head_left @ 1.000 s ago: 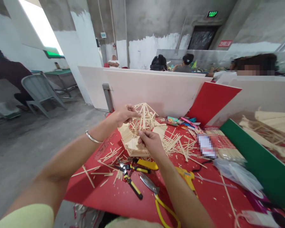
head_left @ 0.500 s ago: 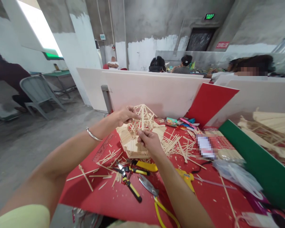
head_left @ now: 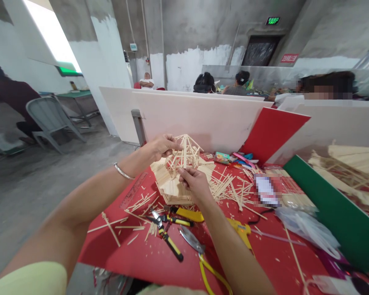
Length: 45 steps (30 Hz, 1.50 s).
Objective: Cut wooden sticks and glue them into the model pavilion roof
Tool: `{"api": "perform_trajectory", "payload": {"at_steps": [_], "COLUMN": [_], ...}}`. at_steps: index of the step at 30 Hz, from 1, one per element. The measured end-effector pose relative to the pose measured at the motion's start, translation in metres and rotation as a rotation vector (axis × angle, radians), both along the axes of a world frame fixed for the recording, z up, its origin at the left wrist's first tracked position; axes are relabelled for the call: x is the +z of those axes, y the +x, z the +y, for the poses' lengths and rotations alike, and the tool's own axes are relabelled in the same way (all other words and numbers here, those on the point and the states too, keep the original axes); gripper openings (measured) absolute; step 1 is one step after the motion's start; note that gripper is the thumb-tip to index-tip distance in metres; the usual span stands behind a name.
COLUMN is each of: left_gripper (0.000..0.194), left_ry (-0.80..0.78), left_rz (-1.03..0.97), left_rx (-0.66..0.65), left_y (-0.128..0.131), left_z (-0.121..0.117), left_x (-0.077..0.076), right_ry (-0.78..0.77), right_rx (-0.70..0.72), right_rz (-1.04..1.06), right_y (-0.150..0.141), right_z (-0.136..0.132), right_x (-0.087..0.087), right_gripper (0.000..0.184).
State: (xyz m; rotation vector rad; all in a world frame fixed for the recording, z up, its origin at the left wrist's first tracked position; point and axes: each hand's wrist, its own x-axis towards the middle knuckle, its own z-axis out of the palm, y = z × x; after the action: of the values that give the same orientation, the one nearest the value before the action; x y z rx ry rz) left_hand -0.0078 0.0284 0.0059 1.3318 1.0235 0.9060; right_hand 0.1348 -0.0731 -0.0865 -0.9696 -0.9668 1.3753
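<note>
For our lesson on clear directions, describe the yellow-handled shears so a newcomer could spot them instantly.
Find the red tabletop, then its near side, left of the right forearm. There lie the shears, silver blades pointing away. Slim, curved, wholly yellow handles distinguish them from the neighbouring black and yellow cutters.

A short, pale yellow-green sleeve [head_left: 33, 280] ends above the left elbow. A slim, curved silver bangle [head_left: 123, 172] circles that forearm. The left hand [head_left: 165, 147] and right hand [head_left: 197, 184] are bare, fingers ungloved.
</note>
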Motion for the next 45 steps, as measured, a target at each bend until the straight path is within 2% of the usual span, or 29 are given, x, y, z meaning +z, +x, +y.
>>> {"api": "perform_trajectory", "payload": {"at_steps": [11, 45], "left_gripper": [0.037, 0.033], "left_ry": [-0.032, -0.026], "left_rz": [0.008, 0.003], "left_rx": [0.029, 0.013], "left_y": [0.0029, 0.0029], "left_z": [-0.0051, -0.003], "left_x": [0.0055, 0.0047], "right_ry": [-0.005, -0.003], "right_rx": [-0.025, -0.023], "right_rz": [0.04, 0.069], "right_y": [0.0005, -0.0012], "right_z": [0.0015, 0.0], "right_x": [-0.0018, -0.0017], "right_gripper": [0.033, 0.033]}}
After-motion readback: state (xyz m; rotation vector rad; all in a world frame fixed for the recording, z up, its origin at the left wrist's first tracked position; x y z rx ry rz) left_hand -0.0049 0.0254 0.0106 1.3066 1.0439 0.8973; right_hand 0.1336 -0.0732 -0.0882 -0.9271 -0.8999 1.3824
